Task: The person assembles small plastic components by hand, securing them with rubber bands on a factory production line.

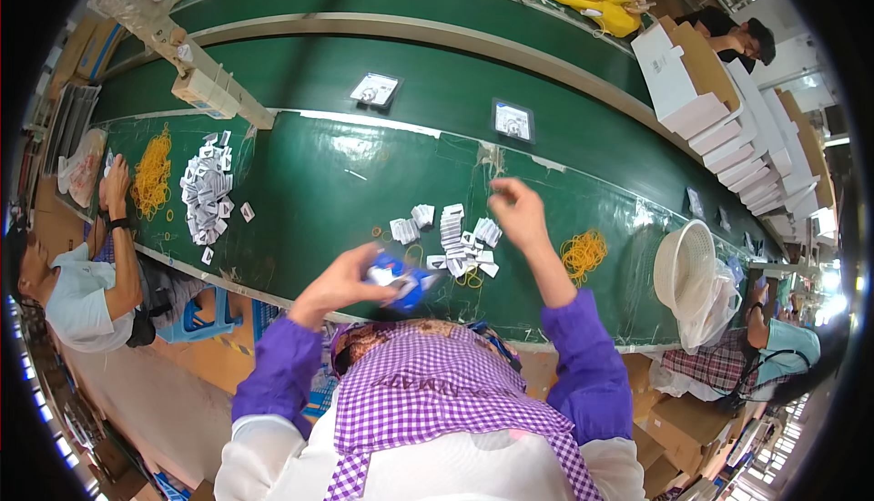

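My left hand (344, 282), near the table's front edge, grips a small blue-and-white packet (401, 282); blur hides its details. Raised over the green table, my right hand (521, 217) has loosely bent fingers, with nothing visible in them. Between and below the hands lie stacks of small folded white-and-grey papers (452, 228), some fanned loose. A few yellow rubber bands (471, 277) lie among them. Right of my right forearm is a heap of yellow rubber bands (584, 255).
Two flat packs, one left (375, 90) and one right (513, 121), lie on the belt (437, 82) beyond the table. More papers (208, 187) and bands (152, 173) lie left, by a co-worker's hand (116, 182). A white basket (681, 269) stands right. White boxes (678, 82) line the far right.
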`<state>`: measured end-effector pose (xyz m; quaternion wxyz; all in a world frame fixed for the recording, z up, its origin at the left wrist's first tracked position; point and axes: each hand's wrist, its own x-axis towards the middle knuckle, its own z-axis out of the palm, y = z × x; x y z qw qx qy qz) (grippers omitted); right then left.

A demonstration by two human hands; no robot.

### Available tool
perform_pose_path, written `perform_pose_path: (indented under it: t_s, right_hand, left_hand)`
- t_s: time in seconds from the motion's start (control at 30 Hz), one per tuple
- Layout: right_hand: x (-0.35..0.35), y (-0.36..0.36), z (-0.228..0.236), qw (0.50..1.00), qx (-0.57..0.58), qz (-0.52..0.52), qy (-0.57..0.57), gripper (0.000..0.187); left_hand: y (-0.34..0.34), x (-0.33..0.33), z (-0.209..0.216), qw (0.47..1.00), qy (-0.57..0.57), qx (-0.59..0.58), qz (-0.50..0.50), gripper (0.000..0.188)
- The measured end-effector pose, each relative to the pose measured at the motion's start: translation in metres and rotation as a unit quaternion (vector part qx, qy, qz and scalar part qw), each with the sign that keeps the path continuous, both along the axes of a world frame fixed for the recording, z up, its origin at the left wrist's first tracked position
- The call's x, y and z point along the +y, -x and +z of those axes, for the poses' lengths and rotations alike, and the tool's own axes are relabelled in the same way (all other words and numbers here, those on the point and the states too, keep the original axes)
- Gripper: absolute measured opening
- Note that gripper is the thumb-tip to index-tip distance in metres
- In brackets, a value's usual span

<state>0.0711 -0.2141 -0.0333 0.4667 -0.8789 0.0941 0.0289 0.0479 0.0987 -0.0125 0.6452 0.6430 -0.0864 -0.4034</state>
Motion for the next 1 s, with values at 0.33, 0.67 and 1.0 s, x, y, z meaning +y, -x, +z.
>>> perform_pose_path:
  t_s: [0.33,0.67,1.0]
  right_hand:
    - [-0.053,-0.111,-0.072,0.928,-0.096,-0.019,0.360,0.057]
    - [-0.014,-0.070,0.002,0.936,-0.061,0.242,0.248,0.015]
    - [0.026,0.009,0.061,0.884,0.058,0.442,0.143,0.012]
  left_hand:
    - [0.077,0.203,-0.067,0.863,-0.480,-0.028,-0.155,0.067]
    - [-0.002,0.014,0.036,0.839,-0.337,-0.422,0.070,0.053]
    - [-0.017,-0.098,0.039,0.881,-0.230,-0.362,-0.197,0.086]
